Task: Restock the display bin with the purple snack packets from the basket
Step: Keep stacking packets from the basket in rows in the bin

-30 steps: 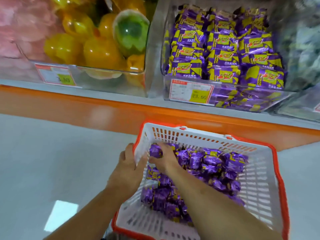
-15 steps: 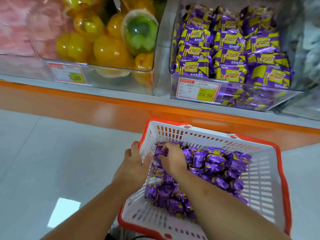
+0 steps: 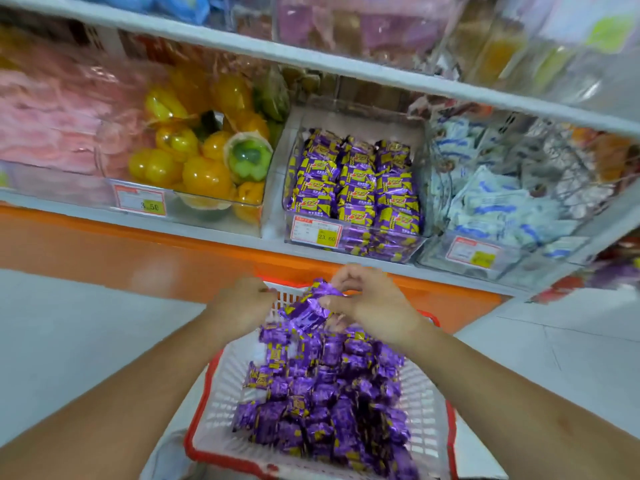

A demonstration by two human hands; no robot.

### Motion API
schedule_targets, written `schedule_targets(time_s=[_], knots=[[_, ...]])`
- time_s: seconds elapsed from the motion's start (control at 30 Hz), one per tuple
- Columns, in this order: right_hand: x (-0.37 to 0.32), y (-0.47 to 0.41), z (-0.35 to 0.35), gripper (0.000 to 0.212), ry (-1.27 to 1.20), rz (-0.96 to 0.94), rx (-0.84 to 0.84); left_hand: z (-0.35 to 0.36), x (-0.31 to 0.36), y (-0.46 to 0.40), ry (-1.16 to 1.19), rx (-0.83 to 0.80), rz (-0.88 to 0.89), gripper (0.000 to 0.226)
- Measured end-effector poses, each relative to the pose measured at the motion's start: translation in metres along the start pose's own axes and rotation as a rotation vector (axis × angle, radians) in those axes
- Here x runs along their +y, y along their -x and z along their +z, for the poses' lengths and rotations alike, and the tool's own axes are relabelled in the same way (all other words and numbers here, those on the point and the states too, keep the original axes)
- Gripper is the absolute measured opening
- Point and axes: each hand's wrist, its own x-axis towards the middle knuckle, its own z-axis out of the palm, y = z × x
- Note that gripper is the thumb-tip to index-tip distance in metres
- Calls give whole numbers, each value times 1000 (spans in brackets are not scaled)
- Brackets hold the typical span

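From the head view, both hands are raised above the far end of a white basket [image 3: 427, 441] with a red rim, which is heaped with purple snack packets [image 3: 322, 393]. The right hand [image 3: 372, 304] has its fingers [image 3: 341, 277] curled and pinched on the top of a small bunch of packets [image 3: 306, 311] that hangs lifted over the heap. The left hand [image 3: 240, 304] is curled at the basket's far left edge, just beside that bunch; the blur makes it hard to say, but it looks to be gripping the basket rim rather than the packets.

Beyond the hands, past an orange shelf edge [image 3: 138, 251], the clear display bin [image 3: 353, 192] sits on the shelf with neat rows of the same purple packets and a price tag [image 3: 317, 233] on its front. To its left is a bin of yellow jelly cups [image 3: 194, 157]; to its right, a bin of white and blue packets [image 3: 502, 209].
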Motion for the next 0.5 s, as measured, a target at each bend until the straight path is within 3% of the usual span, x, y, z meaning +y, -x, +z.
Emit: schedule_targets(time_s=[0.17, 0.3, 0.43, 0.5], knots=[[-76, 33, -31, 29, -7, -324, 43, -51, 90, 44, 529, -154, 189, 16], [-97, 46, -43, 37, 179, -533, 45, -74, 105, 72, 689, -425, 208, 36], [-99, 43, -50, 31, 401, -724, 98, -82, 118, 68, 862, -290, 302, 44], [-96, 39, -55, 34, 375, -734, 123, -80, 124, 62, 869, -245, 355, 47]])
